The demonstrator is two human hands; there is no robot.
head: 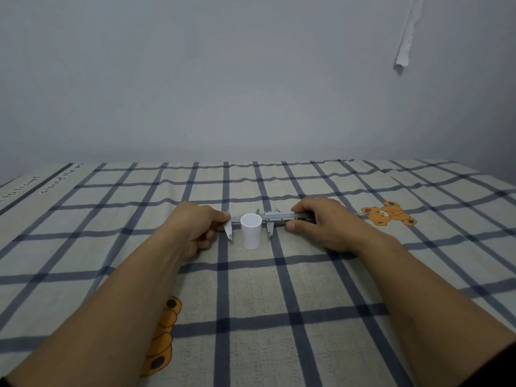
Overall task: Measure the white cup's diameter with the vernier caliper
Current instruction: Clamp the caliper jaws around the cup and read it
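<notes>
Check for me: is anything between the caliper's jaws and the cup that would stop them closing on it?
Nothing visible. The cup stands upright between the open jaws of the caliper, with bare cloth in both gaps. The left hand and right hand hold the caliper's ends, outside the jaws.
</notes>
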